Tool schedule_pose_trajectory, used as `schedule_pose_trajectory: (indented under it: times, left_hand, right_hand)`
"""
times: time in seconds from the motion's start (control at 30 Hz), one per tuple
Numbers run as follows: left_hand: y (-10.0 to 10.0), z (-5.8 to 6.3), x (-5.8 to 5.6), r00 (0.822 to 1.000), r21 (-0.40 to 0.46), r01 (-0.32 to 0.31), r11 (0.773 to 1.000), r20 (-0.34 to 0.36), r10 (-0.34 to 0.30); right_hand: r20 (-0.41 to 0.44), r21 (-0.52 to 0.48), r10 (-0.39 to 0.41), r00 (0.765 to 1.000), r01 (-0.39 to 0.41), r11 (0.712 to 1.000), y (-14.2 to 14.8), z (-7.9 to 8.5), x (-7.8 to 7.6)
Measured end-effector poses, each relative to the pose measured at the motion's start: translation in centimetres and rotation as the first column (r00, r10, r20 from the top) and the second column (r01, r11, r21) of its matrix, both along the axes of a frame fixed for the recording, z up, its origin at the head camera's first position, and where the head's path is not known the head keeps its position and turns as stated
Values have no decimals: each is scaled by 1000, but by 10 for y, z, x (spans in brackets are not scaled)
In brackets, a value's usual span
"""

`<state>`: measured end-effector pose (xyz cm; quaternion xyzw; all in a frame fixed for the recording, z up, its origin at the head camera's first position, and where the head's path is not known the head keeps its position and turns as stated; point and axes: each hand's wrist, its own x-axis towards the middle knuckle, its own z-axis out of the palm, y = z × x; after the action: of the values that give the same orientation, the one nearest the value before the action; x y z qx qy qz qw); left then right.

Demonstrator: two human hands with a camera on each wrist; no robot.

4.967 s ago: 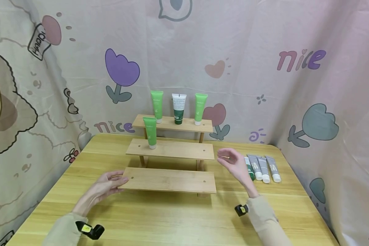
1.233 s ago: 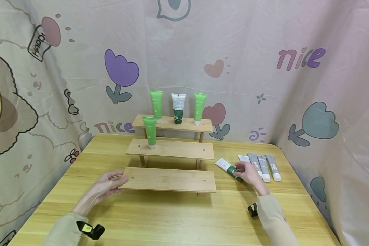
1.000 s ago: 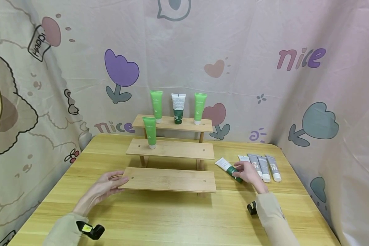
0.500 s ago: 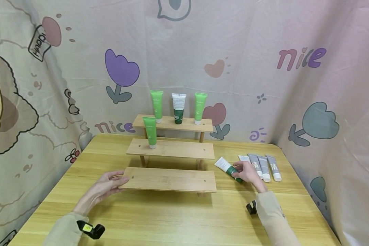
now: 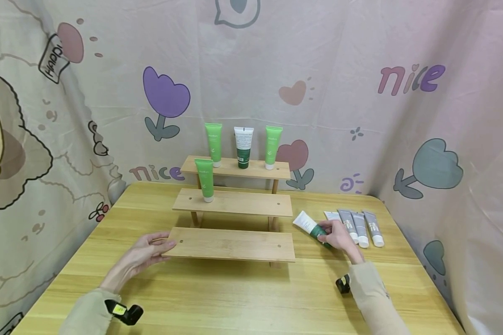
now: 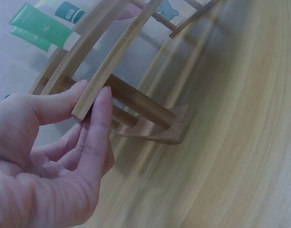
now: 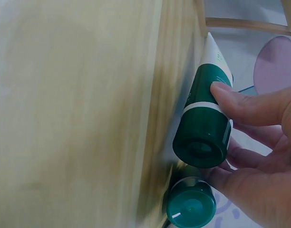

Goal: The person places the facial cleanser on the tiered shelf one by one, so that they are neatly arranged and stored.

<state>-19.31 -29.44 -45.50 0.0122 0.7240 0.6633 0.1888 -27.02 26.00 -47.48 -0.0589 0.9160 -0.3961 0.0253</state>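
Note:
A three-tier wooden shelf (image 5: 234,244) stands mid-table. My left hand (image 5: 164,242) pinches the left end of its bottom board (image 6: 118,56) between thumb and fingers (image 6: 101,102). On the table right of the shelf, my right hand (image 5: 324,231) grips a white and dark green tube (image 5: 307,223) near its cap, with the thumb (image 7: 236,100) on top of the tube (image 7: 205,126). The tube's white tail points toward the shelf. The top tier carries two green tubes (image 5: 213,143) (image 5: 273,146) and a white and dark green one (image 5: 243,147). One green tube (image 5: 205,179) stands on the middle tier.
Three grey tubes (image 5: 360,226) lie side by side on the table right of my right hand, with another white and green tube (image 5: 330,215) beside them; its green cap (image 7: 190,207) shows under my fingers. A printed curtain (image 5: 360,116) hangs along the back and sides.
Five seconds ago my right hand hovered open above the table; it now holds the white and green tube pulled left out of the row. Over the last second little has moved. The left hand stays put.

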Motion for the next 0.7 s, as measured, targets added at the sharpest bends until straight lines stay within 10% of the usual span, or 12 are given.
schedule_pose_trajectory:
  times: [0.7]
  left_hand:
    - [1,0,0,1000,-12,5,1000,-1,-5]
  right_hand:
    - [18,-152,3,1000,0,988,-3,7,0]
